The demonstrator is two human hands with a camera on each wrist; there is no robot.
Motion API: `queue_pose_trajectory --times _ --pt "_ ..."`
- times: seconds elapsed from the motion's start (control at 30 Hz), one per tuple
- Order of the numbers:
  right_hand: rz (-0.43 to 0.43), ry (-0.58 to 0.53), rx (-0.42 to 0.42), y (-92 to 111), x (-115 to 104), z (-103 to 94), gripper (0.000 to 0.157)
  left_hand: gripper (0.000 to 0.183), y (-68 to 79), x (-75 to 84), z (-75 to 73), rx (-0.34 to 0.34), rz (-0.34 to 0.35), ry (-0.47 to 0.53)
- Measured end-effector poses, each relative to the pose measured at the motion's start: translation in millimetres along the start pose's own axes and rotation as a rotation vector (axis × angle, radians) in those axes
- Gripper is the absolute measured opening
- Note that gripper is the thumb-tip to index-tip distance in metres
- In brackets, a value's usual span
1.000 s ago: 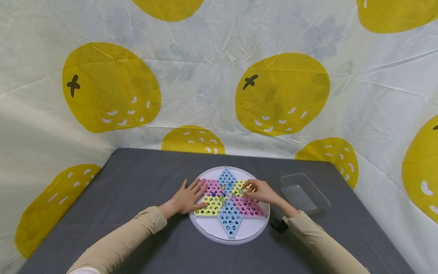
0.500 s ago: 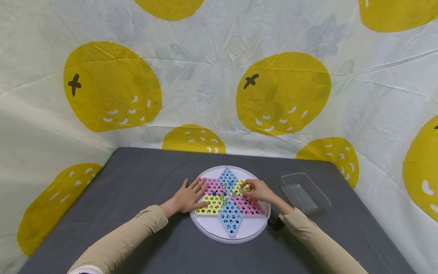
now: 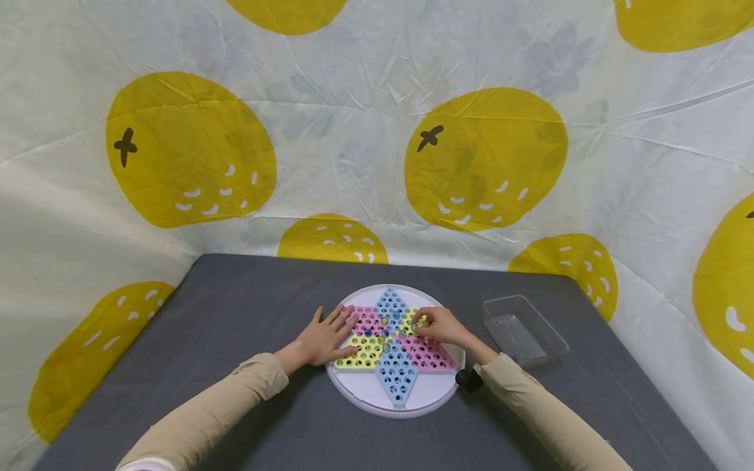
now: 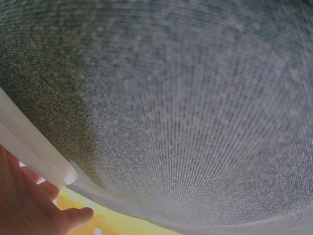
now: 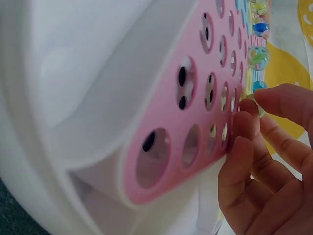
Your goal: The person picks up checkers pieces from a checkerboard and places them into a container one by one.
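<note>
A round white Chinese checkers board (image 3: 360,386) has a star of pink, yellow and blue perforated sections. Several glass marbles sit about its middle, among them a blue marble (image 3: 368,333) and a clear one with green swirls (image 5: 258,58). With fingers spread, my left hand (image 3: 323,339) rests on the board's left side; the left wrist view shows only part of that hand (image 4: 29,208) at the white rim. Over the right yellow section, my right hand (image 3: 444,326) pinches a greenish glass marble (image 5: 257,105) between thumb and fingertips. The fingers partly hide this marble.
A clear plastic box (image 3: 524,333) stands to the right of the board, beyond my right forearm. Dark grey cloth (image 3: 259,294) covers the table. A white curtain with yellow fruit prints (image 3: 341,150) hangs behind and at the sides.
My right wrist and forearm have shifted slightly to the left, while the fingertips stay at the same marble. My left hand has not moved.
</note>
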State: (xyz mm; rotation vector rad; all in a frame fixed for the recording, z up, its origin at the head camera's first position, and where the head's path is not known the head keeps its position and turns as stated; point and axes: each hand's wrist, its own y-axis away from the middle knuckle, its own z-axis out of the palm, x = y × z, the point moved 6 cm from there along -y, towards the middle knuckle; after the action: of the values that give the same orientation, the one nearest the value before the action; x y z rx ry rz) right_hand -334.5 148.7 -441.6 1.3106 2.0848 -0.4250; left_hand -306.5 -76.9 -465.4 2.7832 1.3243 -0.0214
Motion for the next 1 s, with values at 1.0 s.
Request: queue_pose_trajectory --times 1.0 --pt "0.001 -0.013 0.006 -0.7 2.8 0.8 0.015 0.072 -0.5 -2.5 3.5 0.021 0.010 -0.003"
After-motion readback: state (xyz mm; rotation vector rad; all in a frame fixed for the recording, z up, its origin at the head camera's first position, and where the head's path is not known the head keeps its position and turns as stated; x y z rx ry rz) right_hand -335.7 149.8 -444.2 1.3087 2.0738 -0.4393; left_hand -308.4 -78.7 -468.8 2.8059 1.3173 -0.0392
